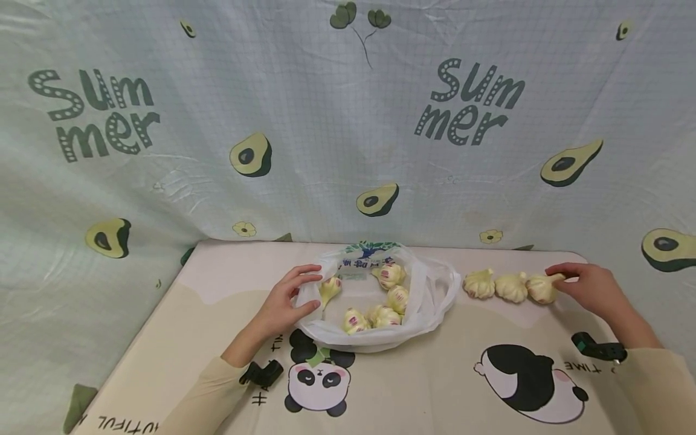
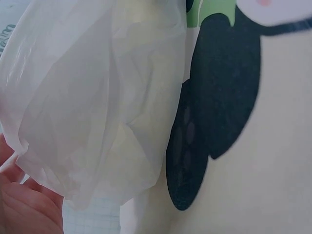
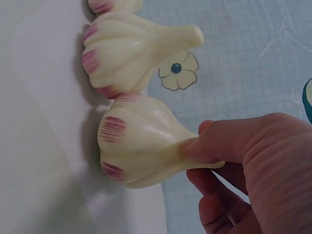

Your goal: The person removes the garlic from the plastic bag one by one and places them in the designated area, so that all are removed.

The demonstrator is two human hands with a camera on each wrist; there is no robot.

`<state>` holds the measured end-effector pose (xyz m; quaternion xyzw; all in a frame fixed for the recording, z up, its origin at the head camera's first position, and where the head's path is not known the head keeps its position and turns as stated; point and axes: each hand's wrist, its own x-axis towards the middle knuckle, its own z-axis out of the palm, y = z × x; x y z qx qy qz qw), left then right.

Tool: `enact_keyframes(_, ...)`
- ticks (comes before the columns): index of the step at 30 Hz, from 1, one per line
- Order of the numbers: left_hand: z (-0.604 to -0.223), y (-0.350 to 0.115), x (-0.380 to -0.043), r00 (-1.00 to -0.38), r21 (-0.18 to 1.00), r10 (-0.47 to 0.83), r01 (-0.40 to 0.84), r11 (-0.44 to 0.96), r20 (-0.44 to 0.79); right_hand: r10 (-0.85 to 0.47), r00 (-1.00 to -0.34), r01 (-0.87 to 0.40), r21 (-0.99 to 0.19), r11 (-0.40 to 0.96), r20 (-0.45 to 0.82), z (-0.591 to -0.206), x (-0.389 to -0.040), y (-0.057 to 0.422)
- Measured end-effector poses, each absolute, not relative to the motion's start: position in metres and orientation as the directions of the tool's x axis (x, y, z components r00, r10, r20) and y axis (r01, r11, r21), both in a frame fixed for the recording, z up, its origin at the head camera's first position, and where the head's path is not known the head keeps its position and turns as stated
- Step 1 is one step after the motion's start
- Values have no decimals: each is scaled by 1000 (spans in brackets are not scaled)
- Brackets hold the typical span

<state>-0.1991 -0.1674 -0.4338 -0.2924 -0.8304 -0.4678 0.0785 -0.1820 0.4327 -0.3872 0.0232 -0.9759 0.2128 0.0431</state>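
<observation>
A white plastic bag (image 1: 359, 341) lies on the table with its mouth open, several garlic bulbs (image 1: 356, 321) inside. My left hand (image 1: 285, 300) touches the bag's left rim, thumb and fingers spread apart; in the left wrist view the bag hides part of that hand (image 2: 29, 204). To the right of the bag, three garlic bulbs stand in a row: a left one (image 1: 479, 284), a middle one (image 1: 512, 287) and a right one (image 1: 541, 289). Between thumb and fingers, my right hand (image 1: 589, 290) pinches the stem of the rightmost garlic bulb (image 3: 139, 141), which touches its neighbour (image 3: 124, 51).
A pale cloth with panda prints (image 1: 319, 383) covers the table (image 1: 424, 386). Behind it hangs a curtain (image 1: 315, 199) printed with avocados. The bag's handle (image 1: 448, 284) reaches close to the leftmost bulb of the row.
</observation>
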Motion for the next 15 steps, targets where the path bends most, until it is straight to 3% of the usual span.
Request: enact_keyframes(15,-433,-164,-198,-821,745,406,550,377,400,1,-984,-73,-411,909,176,-392,-179,431)
